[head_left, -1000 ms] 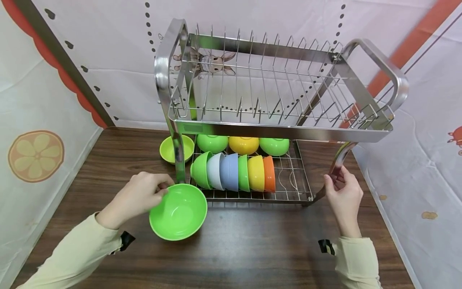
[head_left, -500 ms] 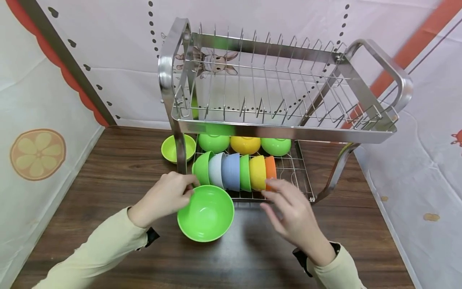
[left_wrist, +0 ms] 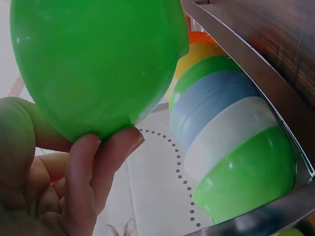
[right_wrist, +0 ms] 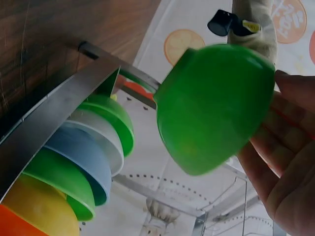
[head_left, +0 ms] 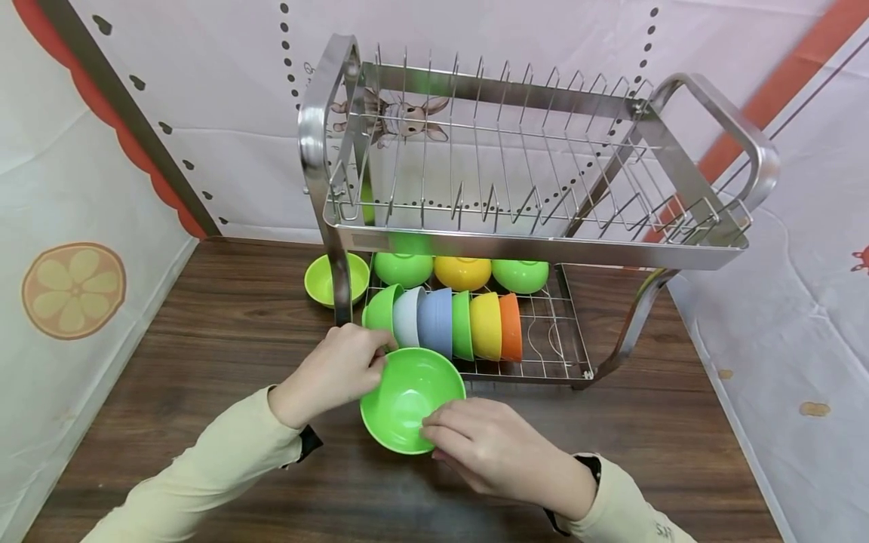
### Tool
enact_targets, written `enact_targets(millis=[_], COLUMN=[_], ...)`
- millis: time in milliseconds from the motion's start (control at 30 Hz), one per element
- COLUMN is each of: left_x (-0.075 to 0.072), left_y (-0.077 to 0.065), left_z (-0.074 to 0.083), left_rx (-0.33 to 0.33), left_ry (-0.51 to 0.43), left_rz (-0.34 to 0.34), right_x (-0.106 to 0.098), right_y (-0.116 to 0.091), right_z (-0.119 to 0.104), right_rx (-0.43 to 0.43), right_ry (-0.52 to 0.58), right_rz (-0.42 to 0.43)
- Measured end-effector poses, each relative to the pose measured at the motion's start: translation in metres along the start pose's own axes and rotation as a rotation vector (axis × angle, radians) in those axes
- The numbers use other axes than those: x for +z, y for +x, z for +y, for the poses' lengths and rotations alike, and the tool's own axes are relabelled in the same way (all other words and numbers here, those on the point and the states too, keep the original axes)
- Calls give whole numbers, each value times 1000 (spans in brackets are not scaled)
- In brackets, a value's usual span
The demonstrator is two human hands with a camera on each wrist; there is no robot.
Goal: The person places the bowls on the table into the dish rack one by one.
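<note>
A bright green bowl (head_left: 407,400) is held in front of the rack, its hollow side toward the head camera. My left hand (head_left: 336,373) pinches its upper left rim; the left wrist view shows thumb and fingers at the edge of the bowl (left_wrist: 98,64). At the lower right rim, my right hand (head_left: 492,445) grips the same bowl, fingertips over the edge. Behind it, a row of nested bowls (head_left: 434,320) in green, white, blue, yellow and orange lies sideways on the lower rack tier. Behind that row sit two green bowls and a yellow bowl (head_left: 463,273).
A two-tier metal dish rack (head_left: 543,247) stands on the brown wooden table (head_left: 224,332). Its wire upper tier overhangs the bowls. A small yellow-green bowl (head_left: 319,280) stands left of the rack, partly behind its leg. Printed cloth walls (head_left: 122,188) enclose the table.
My left hand has carried the green bowl to the right, in front of the nested row. My right hand has let go of the rack's right leg and moved left onto the bowl's rim.
</note>
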State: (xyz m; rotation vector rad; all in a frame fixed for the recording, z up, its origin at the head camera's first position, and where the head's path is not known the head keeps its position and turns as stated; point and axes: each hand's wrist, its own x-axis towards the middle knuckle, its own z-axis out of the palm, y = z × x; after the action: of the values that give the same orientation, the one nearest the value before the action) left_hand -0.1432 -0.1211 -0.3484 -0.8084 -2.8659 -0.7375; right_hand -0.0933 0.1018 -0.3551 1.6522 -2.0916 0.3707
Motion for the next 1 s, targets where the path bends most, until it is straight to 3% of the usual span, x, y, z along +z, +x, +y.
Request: enact_targets(millis=[367,567,700,800,933,1000], left_x=[-1,-2,-5,-10,-19,-24], left_y=[3,6,6,5,5,5], left_z=[2,2,1,-1,-10,-16], left_rx=[14,-5,-15,45,171,188], left_ry=[1,-88,-169,-211,-209,-211], left_rz=[-1,-21,6,133,436,570], right_x=[4,3,0,-4,-9,-12], right_y=[-2,-1,-2,-3,-9,-15], right_z=[0,3,8,12,18,22], right_rx=[-53,-69,-63,-34,34,82], right_ry=[-82,-76,-54,-21,36,66], right_rz=[-73,32,145,231,332,374])
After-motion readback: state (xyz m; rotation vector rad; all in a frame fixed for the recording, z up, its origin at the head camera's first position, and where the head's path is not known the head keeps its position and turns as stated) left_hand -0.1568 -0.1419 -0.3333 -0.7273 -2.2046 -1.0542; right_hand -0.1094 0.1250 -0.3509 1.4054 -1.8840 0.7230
